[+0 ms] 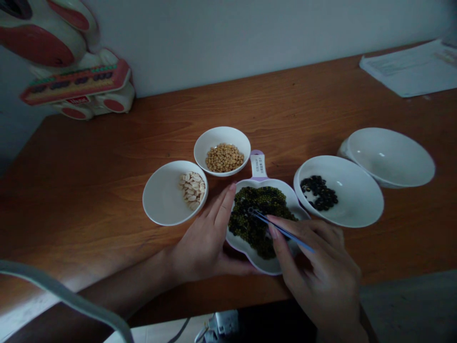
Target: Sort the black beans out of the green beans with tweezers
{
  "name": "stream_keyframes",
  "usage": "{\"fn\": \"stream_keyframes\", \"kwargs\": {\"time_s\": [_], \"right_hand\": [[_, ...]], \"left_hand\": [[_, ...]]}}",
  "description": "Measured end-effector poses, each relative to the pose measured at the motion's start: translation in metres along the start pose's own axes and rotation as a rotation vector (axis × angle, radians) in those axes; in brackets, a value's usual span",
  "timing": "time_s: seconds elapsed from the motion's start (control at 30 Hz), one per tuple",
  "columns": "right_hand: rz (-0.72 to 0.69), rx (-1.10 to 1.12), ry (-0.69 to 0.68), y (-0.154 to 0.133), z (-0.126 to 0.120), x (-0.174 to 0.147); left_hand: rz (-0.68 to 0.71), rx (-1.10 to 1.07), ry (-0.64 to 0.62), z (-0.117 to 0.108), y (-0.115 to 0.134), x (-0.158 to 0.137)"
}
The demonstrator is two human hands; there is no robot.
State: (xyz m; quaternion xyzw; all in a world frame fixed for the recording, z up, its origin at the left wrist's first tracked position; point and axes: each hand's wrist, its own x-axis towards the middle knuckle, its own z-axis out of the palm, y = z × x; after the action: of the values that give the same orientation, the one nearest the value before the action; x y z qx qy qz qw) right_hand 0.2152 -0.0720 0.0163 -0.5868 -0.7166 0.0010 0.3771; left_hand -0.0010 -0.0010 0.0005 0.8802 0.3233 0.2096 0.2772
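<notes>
At far left, against the wall, a red and white toy figure (pixel 71 71) on the wooden table (pixel 89 200). Next, a white bowl with pale seeds (pixel 193 190) heaped at its right side, and just behind it a smaller bowl of yellow soybeans (pixel 224 157). Then the left hand (pixel 205 240), open and flat, fingers spread along the left rim of the flower-shaped dish (pixel 271 267), thumb under its near edge; bracing only, nothing closed inside it. In the dish, a mound of dark green beans (pixel 259 216). Above the mound, blue tweezers (pixel 274 226), pinched between thumb and forefinger of the right hand (pixel 321 271), tips low over the beans; whether a bean sits between the tips, cannot tell, too small and dark. Further right, a white bowl with a small cluster of black beans (pixel 319 193), touching the dish, then an empty white bowl (pixel 391 157), and papers (pixel 410 69) at the far corner. Possible trouble: a round bean probably slipping out of the thin tips and rolling off the table edge; also the dish tipping, being close to the edge, if pressed hard on its near rim.
</notes>
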Motion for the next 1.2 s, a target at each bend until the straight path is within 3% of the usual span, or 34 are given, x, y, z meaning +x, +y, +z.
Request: {"fn": "stream_keyframes", "kwargs": {"time_s": [1.2], "right_hand": [[-0.005,-0.004,0.015,-0.0036,0.0012,0.0029]], "left_hand": [[0.013,-0.008,0.008,0.0008,-0.0009,0.0015]]}}
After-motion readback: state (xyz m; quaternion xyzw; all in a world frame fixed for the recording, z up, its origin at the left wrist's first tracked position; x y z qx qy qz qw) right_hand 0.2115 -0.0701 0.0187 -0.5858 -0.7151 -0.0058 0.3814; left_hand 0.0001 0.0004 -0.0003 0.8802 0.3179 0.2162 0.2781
